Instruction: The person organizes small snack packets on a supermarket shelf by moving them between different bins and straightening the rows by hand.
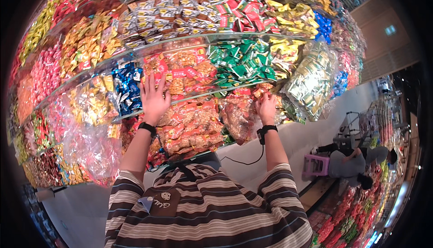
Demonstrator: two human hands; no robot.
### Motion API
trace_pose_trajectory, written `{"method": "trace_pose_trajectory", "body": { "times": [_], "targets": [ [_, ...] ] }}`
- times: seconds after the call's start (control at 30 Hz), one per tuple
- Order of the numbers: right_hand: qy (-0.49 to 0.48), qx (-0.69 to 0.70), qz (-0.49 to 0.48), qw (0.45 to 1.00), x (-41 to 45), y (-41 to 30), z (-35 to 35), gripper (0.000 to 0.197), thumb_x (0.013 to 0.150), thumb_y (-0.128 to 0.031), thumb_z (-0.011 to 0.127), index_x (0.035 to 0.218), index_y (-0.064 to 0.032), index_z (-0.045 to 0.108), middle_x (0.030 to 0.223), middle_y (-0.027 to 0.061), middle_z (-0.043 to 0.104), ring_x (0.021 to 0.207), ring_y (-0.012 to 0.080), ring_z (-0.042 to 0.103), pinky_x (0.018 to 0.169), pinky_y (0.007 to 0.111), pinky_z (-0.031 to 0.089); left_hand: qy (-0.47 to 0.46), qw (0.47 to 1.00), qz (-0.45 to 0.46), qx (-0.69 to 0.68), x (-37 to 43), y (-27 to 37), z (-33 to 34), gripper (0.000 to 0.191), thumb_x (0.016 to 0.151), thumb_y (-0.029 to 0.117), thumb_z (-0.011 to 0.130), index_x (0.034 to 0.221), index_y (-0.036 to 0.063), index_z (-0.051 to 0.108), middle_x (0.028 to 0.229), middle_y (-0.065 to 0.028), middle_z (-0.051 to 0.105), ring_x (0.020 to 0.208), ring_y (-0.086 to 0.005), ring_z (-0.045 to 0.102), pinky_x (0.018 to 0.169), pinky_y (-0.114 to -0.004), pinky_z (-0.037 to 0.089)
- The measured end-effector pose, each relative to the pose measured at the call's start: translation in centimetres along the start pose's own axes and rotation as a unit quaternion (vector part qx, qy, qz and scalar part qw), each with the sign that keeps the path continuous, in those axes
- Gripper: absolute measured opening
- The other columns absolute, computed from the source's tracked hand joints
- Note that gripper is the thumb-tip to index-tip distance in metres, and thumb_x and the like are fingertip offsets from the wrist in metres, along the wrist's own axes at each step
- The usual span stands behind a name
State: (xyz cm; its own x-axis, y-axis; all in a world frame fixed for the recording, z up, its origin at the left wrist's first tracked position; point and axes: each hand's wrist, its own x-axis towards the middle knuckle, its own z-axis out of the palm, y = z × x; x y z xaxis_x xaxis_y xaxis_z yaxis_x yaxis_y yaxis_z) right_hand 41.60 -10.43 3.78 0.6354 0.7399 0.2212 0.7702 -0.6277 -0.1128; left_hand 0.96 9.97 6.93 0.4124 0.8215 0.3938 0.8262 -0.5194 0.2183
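My left hand [154, 101] lies flat with its fingers spread, at the left edge of a bin of clear-and-red packets of golden nut-like snacks [184, 70]. Blue packets [127, 82] are just left of it. My right hand [266, 107] has its fingers curled around a similar red-and-clear snack packet [263, 89], at the upper end of a clear plastic bag [236, 114] holding more such packets. Between my forearms, the front bin is filled with rows of these snack packets [192, 124]. Both wrists wear black bands, and a cable hangs from the right one.
Clear dividers [203, 95] run across the tiered display. Green packets [240, 62] fill the bin beyond my right hand. A large bag of wrapped packets [310, 79] rests at right; a crumpled clear bag [94, 146] is at left. People sit by a pink stool [316, 165].
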Motion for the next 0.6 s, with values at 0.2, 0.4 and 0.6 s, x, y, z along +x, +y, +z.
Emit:
{"method": "trace_pose_trajectory", "body": {
  "times": [0.2, 0.4, 0.6],
  "targets": [
    [-0.033, -0.004, 0.020, 0.999, 1.7, -1.6, -0.8, 0.049, 0.074, -0.033, 0.076, 0.115, -0.0083, 0.064, 0.118, 0.0183, 0.050, 0.108, 0.0389, 0.054, 0.086, 0.047, 0.051, -0.001, 1.000, -0.017, -0.015, -0.6, -0.9, -0.5, 0.067, 0.082, 0.031, 0.057, 0.147, 0.0253, 0.042, 0.155, -0.0172, 0.030, 0.143, -0.0373, 0.028, 0.118, -0.055, 0.016],
    [0.072, 0.076, -0.083, 0.991, -0.4, -1.1, -2.6, 0.039, 0.071, -0.027, 0.074, 0.098, 0.0000, 0.065, 0.117, 0.0167, 0.055, 0.096, 0.0363, 0.062, 0.083, 0.044, 0.052, 0.008, 1.000, -0.006, -0.022, -1.2, -2.3, -0.6, 0.067, 0.080, 0.032, 0.057, 0.145, 0.0227, 0.044, 0.155, -0.0191, 0.030, 0.142, -0.0396, 0.028, 0.116, -0.057, 0.018],
    [0.137, 0.229, -0.059, 0.962, -2.4, -2.4, -5.4, 0.041, 0.073, -0.011, 0.072, 0.110, 0.0052, 0.063, 0.125, 0.0174, 0.054, 0.098, 0.0321, 0.061, 0.084, 0.036, 0.050, 0.007, 1.000, -0.010, -0.021, -1.2, -3.0, -1.0, 0.068, 0.080, 0.032, 0.057, 0.146, 0.0235, 0.043, 0.156, -0.0195, 0.028, 0.141, -0.0400, 0.029, 0.116, -0.057, 0.018]
  ]
}}
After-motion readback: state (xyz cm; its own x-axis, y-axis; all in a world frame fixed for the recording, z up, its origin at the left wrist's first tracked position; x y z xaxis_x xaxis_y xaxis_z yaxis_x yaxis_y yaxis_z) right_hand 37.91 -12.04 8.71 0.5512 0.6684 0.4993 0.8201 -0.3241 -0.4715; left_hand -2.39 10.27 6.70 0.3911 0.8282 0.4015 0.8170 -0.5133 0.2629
